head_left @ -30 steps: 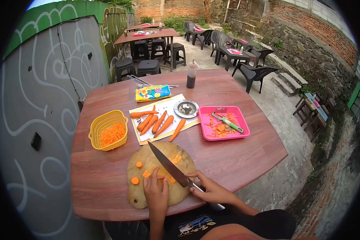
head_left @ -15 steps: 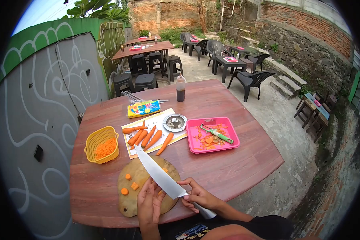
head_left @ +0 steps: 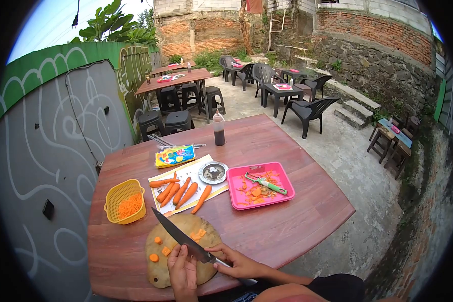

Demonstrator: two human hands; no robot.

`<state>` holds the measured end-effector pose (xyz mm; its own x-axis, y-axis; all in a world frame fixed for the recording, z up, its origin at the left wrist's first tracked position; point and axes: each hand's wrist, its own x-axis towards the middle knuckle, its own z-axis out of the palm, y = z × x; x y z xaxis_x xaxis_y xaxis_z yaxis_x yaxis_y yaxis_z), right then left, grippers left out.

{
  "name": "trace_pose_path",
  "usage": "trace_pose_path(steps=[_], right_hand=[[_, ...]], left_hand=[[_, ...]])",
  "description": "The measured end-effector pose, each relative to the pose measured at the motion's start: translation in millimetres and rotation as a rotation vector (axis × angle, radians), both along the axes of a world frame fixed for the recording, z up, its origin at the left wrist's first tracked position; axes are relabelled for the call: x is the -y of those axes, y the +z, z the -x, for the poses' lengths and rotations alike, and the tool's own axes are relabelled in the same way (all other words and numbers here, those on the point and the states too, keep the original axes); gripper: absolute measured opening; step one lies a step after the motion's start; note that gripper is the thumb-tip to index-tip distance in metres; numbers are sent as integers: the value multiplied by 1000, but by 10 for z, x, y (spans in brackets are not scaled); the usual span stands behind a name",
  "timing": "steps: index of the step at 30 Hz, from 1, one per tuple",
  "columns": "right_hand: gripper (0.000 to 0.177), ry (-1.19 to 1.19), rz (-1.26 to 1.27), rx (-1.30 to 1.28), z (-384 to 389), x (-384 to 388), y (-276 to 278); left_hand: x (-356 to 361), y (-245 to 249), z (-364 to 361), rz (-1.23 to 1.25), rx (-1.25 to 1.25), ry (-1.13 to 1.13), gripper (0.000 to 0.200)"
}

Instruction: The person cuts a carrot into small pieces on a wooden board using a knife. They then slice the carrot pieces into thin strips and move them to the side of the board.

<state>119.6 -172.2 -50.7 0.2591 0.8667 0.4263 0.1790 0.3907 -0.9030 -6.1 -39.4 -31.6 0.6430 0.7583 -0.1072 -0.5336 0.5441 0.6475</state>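
Observation:
My right hand grips the handle of a large kitchen knife, its blade pointing up and left above the board. At the blade's lower edge, the bent fingers of my left hand pinch the metal. Beneath is a round wooden cutting board. Orange carrot pieces lie on its left side, and more cut carrot sits near its upper right, partly behind the blade. Several whole carrots rest on a printed paper sheet beyond the board.
A yellow basket of shredded carrot stands left. On the right, a pink tray holds peelings and a green-handled peeler. Behind are a metal ashtray, a yellow-blue packet and a bottle of dark sauce.
The knife has turned so its blade looks dark instead of bright. My left fingers, spread under the blade before, have drawn in at its edge. The view has tilted slightly.

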Motion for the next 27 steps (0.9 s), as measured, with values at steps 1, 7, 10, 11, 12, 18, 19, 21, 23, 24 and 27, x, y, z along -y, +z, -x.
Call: trace_pose_path(steps=[1, 7, 10, 11, 12, 18, 19, 21, 23, 24, 27], right_hand=[[54, -1, -2, -8, 2, 41, 101], [54, 192, 343, -374, -103, 148, 304], [55, 132, 325, -412, -93, 170, 291], [54, 135, 342, -400, -115, 188, 325], [54, 140, 362, -392, -133, 197, 361], [53, 29, 312, -479, -125, 220, 377], [53, 13, 289, -485, -160, 209, 340], [53, 22, 312, -528, -120, 256, 258], [53, -94, 304, -509, -127, 218, 368], [53, -136, 310, -481, -114, 238, 312], [55, -142, 286, -380, -108, 240, 215]], left_hand=[[-14, 1, 9, -2, -8, -1, 19], [3, 172, -31, 48, 83, -345, 58], [-27, 188, -40, 60, 149, -339, 59], [-67, 182, -36, 66, 144, -339, 59], [-136, 164, -31, 123, 239, -317, 59], [-156, 398, 13, -500, -270, 126, 55], [-152, 459, 29, -690, -453, 202, 47], [-200, 471, 67, -736, -566, 203, 43], [-152, 457, 139, -725, -518, 198, 34], [-207, 468, 59, -772, -465, 306, 34], [-105, 304, 189, -627, -575, 179, 31]])
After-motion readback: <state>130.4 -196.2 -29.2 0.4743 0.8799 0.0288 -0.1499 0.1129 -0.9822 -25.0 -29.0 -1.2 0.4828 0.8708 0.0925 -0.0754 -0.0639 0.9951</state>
